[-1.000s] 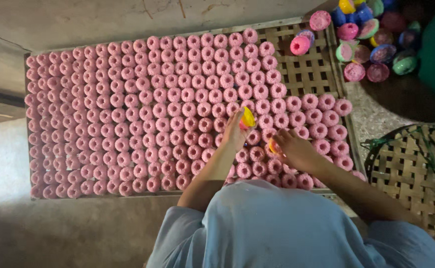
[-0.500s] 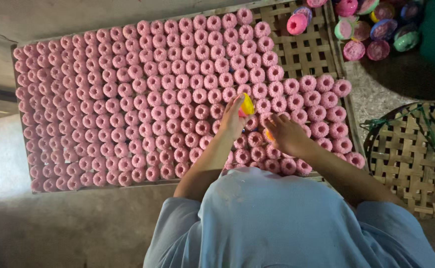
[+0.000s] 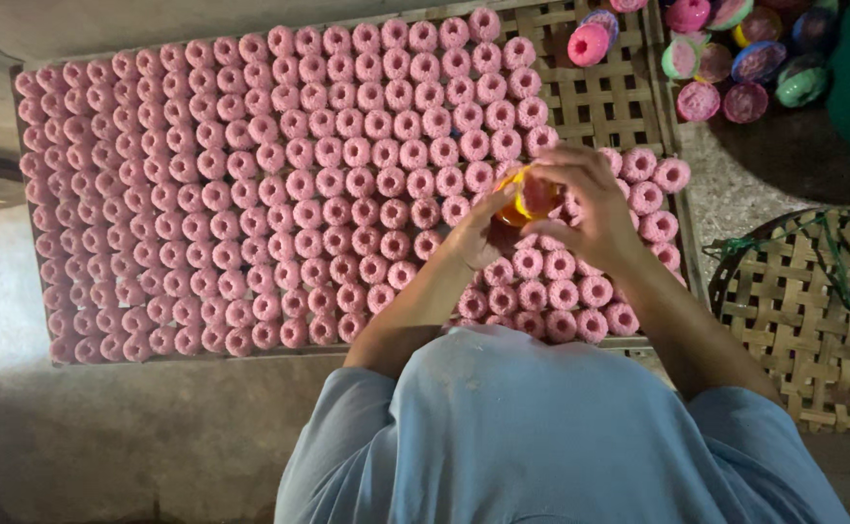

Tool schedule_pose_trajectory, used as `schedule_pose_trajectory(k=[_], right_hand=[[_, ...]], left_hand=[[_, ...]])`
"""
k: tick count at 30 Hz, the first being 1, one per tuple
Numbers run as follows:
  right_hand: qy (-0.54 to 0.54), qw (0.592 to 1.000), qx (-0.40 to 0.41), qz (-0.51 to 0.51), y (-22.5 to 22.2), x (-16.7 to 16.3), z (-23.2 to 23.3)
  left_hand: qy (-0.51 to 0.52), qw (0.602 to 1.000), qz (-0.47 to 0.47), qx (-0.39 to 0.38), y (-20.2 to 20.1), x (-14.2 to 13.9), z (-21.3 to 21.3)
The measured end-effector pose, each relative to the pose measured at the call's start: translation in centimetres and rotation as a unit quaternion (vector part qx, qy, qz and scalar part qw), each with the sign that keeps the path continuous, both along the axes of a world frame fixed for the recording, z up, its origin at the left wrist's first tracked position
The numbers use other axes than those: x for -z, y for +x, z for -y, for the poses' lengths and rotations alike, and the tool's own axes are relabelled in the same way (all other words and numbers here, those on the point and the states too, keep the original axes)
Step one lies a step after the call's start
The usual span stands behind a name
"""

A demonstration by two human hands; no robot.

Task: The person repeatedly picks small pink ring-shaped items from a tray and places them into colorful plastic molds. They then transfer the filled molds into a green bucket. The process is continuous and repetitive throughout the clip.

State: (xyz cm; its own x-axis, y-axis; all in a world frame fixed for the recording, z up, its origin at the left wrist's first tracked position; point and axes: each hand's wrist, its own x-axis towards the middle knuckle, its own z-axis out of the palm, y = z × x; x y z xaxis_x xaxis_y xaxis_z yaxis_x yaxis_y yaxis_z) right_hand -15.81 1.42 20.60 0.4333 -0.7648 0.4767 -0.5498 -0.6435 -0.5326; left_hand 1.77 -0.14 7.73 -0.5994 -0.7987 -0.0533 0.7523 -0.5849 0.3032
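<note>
Both hands pinch a small yellow mold point(image 3: 522, 199) over the woven tray point(image 3: 609, 107): left hand point(image 3: 478, 233) at its 7 o'clock, right hand point(image 3: 590, 209) at 3. It looks light and stiff; hold its rim. The pink cakes point(image 3: 279, 194) seem soft and crumbly.
</note>
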Motion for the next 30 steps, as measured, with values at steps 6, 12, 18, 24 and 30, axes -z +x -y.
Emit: schedule_pose_trajectory(k=[6,12,18,24,30], right_hand=[[-0.058,0.996,0.027,-0.053,0.2,0.5,0.7],[0.052,0.998,0.036,0.013,-0.1,5.2,2.6],[0.333,0.905,0.06,0.256,0.5,7.7,3.7],[-0.012,0.998,0.021,-0.051,0.8,5.6,3.1],[0.132,0.987,0.063,0.068,-0.4,9.4,5.2]], left_hand=[[-0.077,0.995,0.055,-0.005,0.9,-1.2,0.4],[-0.047,0.992,0.111,-0.035,1.4,-0.8,0.6],[0.001,0.982,0.18,-0.062,2.3,-0.4,1.7],[-0.016,0.977,0.202,-0.067,2.3,1.8,2.1],[0.03,0.977,0.207,-0.044,2.0,2.3,2.8]])
